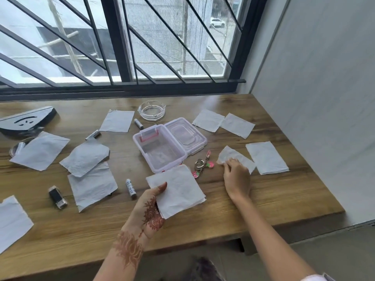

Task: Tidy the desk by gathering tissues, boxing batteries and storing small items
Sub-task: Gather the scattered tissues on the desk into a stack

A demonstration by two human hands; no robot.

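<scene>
My left hand (150, 207) holds a small stack of white tissues (178, 191) just above the desk, thumb on top. My right hand (236, 176) pinches a crumpled tissue (233, 156) lying on the desk to the right. A clear plastic box (160, 151) stands open in the middle, its lid (185, 134) folded back. Three batteries lie loose: one (130, 188) near my left hand, another (93, 134) and a third (138, 124) farther back. A strawberry keychain (202, 164) lies beside the box. Several more tissues are spread about, such as one (266, 158) at right.
A glass ashtray (151, 110) sits behind the box. A black lighter (57, 197) lies at the left front. A dark triangular holder (26, 120) and a small clear roll (17, 149) are at the far left. A window and a wall border the wooden desk (274, 199).
</scene>
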